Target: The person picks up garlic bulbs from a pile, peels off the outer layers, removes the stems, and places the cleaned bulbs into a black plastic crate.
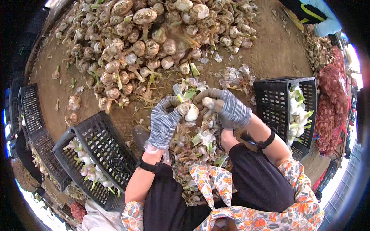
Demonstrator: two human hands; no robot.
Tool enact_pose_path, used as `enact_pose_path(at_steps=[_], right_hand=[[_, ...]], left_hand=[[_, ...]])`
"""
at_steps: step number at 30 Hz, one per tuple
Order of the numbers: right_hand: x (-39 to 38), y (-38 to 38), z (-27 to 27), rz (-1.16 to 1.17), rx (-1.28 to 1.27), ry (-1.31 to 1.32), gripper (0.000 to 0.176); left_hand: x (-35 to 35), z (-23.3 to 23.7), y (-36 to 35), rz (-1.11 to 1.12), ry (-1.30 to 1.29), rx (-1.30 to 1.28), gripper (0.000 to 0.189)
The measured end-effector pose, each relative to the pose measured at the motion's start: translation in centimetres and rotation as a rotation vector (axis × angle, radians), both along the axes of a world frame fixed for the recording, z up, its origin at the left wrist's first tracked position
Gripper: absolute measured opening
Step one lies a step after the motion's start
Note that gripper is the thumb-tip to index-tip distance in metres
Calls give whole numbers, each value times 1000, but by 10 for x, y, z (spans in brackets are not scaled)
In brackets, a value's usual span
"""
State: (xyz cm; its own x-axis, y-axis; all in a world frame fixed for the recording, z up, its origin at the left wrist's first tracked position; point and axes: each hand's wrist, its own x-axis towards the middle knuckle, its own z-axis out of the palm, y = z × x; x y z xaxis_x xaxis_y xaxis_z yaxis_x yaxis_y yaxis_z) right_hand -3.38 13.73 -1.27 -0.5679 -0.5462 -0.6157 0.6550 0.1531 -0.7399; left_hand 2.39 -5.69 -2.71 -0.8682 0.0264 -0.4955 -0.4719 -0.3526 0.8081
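Observation:
My left hand (163, 121), in a grey knitted glove, is closed around a garlic bulb (191, 112) with a pale, peeled-looking side and a short green stem end. Just right of the bulb is my right hand (231, 106), gloved the same way, with its fingers curled and pressed together. Whatever its fingertips may pinch is hidden. Below both hands, loose garlic skins (196, 142) lie between my legs. Beyond them rises a large heap of soil-stained garlic bulbs (150, 46).
At my left stands a black plastic crate (104, 142) with trimmed garlic inside; another black crate (271, 104) with white bulbs is at my right. Red mesh sacks (331, 100) are stacked at the far right. Part of another person (327, 23) shows at top right.

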Motion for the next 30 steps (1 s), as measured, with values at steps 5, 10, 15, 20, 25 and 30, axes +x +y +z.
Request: enact_pose_path(at_steps=[5, 10, 15, 20, 25, 30], right_hand=[[15, -18, 13, 153, 323, 821, 30], [10, -7, -25, -34, 277, 706, 22], [37, 8, -15, 529, -106, 483, 17], [8, 44, 3, 5, -343, -103, 20], [11, 13, -3, 373, 293, 769, 37], [21, -33, -2, 388, 216, 1398, 33]], left_hand=[[6, 2, 4, -76, 99, -239, 22], [4, 0, 1, -44, 206, -192, 19], [11, -17, 3, 122, -133, 378, 27], [16, -33, 5, 239, -327, 603, 26], [15, -26, -3, 308, -463, 630, 21], [22, -28, -9, 463, -548, 680, 18]])
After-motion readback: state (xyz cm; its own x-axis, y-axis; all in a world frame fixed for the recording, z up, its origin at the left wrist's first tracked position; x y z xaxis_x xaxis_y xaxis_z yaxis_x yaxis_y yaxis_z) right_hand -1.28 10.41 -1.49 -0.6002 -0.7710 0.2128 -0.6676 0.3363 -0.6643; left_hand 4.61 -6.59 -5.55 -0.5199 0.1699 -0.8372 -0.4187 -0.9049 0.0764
